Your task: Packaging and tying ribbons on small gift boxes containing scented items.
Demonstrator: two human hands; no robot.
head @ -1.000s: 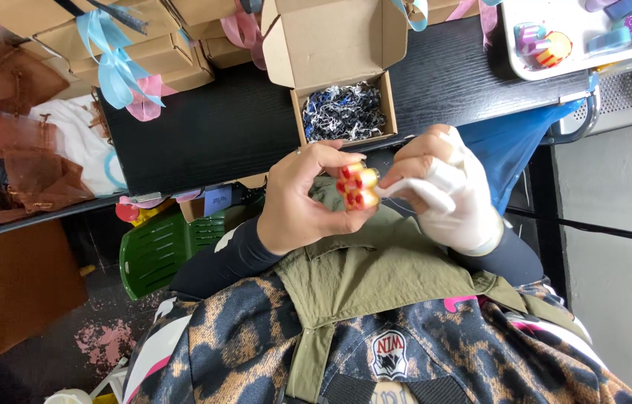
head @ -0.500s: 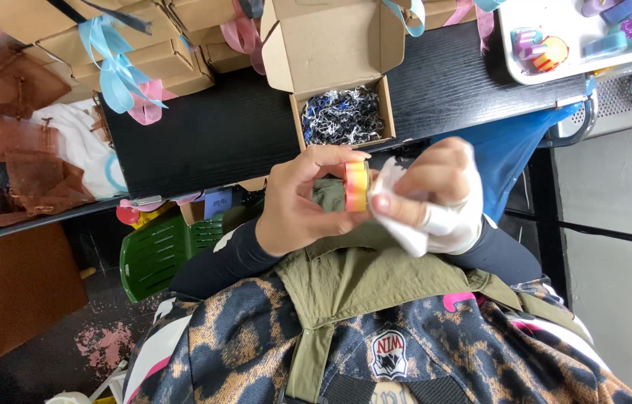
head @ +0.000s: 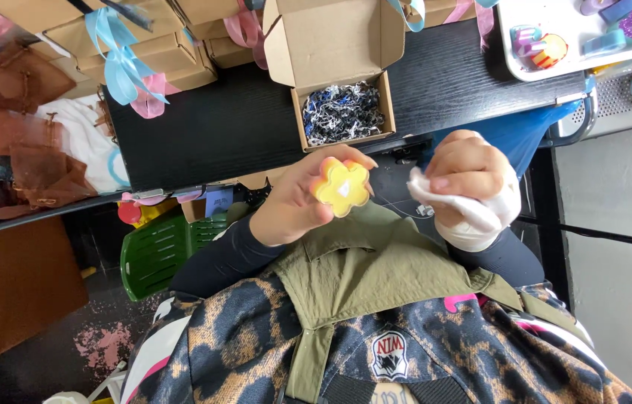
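A flower-shaped yellow piece (head: 341, 187), glossy and waxy-looking with rounded petals and a paler centre, sits upright in the left hand (head: 297, 202), gripped at its edges by the thumb and curled fingertips just above the person's chest. The right hand (head: 465, 183) is beside it but apart, fingers closed into a loose fist around a crumpled white cloth (head: 454, 213), soft and wrinkled, which bulges out below the knuckles. Beyond both hands lies a black table (head: 219, 127) with a fine wood-grain texture. On it, straight ahead of the flower piece, stands an open cardboard box (head: 335, 45) with its lid flap raised, filled with dark and white shredded paper (head: 342, 112) in a tangled heap. More plain cardboard boxes (head: 144, 56) are stacked at the far left of the table, tied with pale blue and pink ribbons (head: 125, 63). A white tray (head: 548, 71) at the far right corner holds small colourful shapes. A green slatted plastic crate (head: 163, 251) sits under the table.
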